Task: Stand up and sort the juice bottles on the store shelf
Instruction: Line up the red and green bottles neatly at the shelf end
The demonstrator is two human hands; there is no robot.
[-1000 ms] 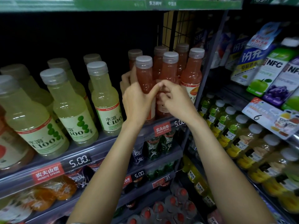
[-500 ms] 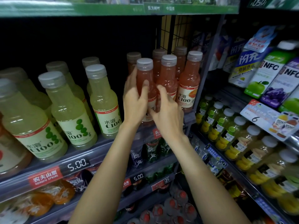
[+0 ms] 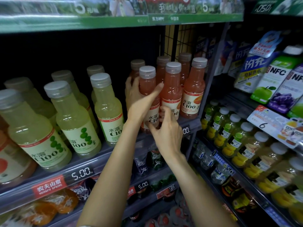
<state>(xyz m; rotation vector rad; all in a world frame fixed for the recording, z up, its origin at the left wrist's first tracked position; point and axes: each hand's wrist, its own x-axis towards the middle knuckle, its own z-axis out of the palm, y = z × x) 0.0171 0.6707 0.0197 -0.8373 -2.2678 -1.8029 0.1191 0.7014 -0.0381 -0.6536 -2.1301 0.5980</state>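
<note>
While the left hand (image 3: 139, 99) wraps around the front-left pink juice bottle (image 3: 148, 89), fingers behind it and thumb across its front, the right hand (image 3: 165, 128) reaches in lower down, thumb on that bottle's label and fingertips against the neighbouring pink bottle (image 3: 172, 89); whether it truly grips either, I cannot tell. Both bottles stand upright at the right end of the shelf (image 3: 82, 172), among more pink ones, with yellow-green C100 bottles (image 3: 72, 122) lined up to their left.

Pink bottles (image 3: 172, 89) stand right of green bottles (image 3: 72, 118) on the shelf (image 3: 49, 176).
</note>
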